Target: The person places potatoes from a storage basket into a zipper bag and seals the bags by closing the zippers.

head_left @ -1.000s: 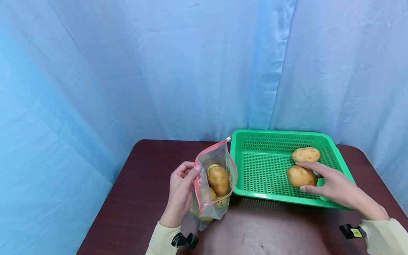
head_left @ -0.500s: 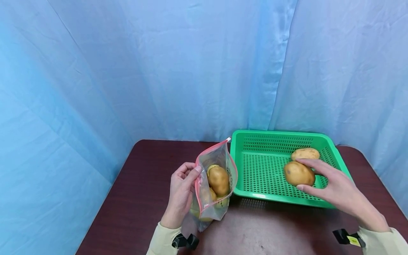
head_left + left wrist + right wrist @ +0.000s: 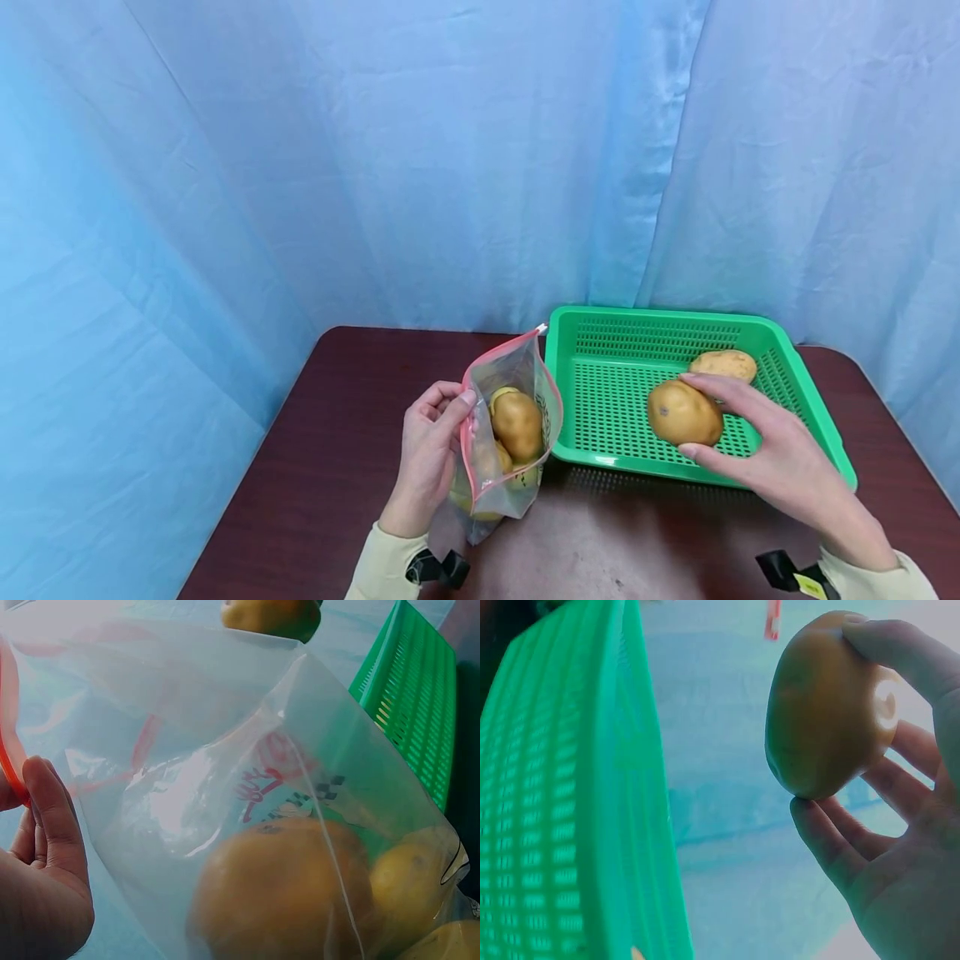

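My left hand [image 3: 431, 446] pinches the pink-edged rim of a clear zip bag [image 3: 502, 500] between thumb and fingers. The bag's mouth gapes, and several potatoes lie inside, one [image 3: 517, 425] showing through the opening. Over the green basket, my right hand [image 3: 780, 462] grips a potato [image 3: 684, 413] between thumb and fingertips. The right wrist view shows this potato [image 3: 825, 712] raised above the basket wall. Another potato [image 3: 723, 364] lies at the basket's back right, partly hidden behind the held one. In the left wrist view a large potato [image 3: 277, 892] is blurred through the plastic.
The green perforated basket [image 3: 600, 461] stands on the dark brown table [image 3: 360, 400], right beside the bag. Blue curtains [image 3: 450, 167] hang behind and to the left of the table. A small black device [image 3: 438, 569] is strapped at each wrist.
My right hand has lifted the potato off the basket floor and carried it left and up, away from the other potato. The left hand and the bag stay nearly still.
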Available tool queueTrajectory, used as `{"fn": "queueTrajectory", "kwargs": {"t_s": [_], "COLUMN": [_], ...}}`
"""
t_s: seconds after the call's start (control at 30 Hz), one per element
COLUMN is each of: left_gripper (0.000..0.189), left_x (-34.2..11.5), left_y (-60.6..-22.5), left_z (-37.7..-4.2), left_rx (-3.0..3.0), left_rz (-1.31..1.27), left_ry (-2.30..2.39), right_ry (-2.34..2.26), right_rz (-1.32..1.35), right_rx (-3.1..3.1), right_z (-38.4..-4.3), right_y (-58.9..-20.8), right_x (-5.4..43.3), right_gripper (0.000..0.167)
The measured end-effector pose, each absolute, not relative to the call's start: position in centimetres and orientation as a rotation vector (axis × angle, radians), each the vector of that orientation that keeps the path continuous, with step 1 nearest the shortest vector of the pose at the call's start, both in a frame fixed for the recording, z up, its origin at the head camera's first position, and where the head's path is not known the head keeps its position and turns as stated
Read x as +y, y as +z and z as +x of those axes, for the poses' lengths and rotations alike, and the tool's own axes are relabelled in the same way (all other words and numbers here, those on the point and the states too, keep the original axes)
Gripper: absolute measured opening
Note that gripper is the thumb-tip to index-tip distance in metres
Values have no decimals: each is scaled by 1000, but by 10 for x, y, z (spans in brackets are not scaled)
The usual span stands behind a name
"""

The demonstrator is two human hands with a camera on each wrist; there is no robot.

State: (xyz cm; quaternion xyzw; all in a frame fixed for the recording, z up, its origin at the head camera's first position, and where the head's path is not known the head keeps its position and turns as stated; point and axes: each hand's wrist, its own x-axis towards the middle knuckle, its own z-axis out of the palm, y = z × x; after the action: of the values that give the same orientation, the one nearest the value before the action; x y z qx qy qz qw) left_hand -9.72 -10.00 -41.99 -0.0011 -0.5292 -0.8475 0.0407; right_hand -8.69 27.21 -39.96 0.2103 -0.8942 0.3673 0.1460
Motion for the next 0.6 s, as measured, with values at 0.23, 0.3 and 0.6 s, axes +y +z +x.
{"fn": "queueTrajectory", "kwargs": {"t_s": [0.23, 0.3, 0.6], "left_gripper": [11, 9, 5], "left_x": [-100, -100, -101], "left_y": [-419, -419, -418], "left_z": [-96, -96, -94], "left_rx": [-1635, -1628, -1576], "left_rz": [-6, -17, -70], "left_ry": [-2587, -2591, -2625], "right_ry": [1065, 1082, 1163], "right_rz": [677, 697, 728], "right_rx": [-2517, -2506, -2436], "right_z": [-81, -79, -75], "right_y": [-393, -392, -380], "right_x": [253, 247, 221], "right_gripper": [84, 85, 85]}}
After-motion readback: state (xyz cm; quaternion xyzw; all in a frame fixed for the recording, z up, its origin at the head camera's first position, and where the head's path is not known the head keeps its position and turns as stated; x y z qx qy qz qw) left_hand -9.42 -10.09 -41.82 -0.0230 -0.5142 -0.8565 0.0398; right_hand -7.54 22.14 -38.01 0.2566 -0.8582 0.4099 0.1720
